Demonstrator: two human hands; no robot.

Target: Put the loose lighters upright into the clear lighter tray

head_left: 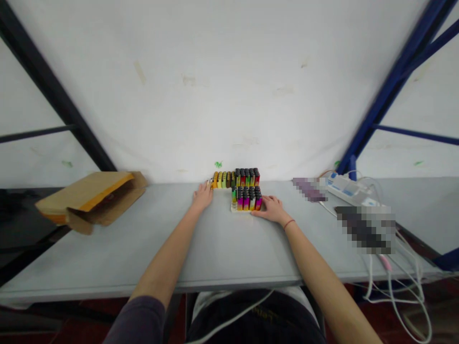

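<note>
step: steadying lighter trays, frame centre | left hand (202, 196) flat, fingers spread, touching back row of lighters (234, 178) | right hand (271, 209) loosely curled against front tray (246, 198) | tabletop (215, 248) | next: likely needs a firm pinch on one lighter

Lighters in a tray (246, 198) mid-tabletop (222, 248), more lighters (236, 178) behind, cardboard box (91, 197) at left edge, power strip (346, 188) far right.

Two lighter trays (246, 198), one cardboard box (91, 196), one power strip (346, 188).
</note>
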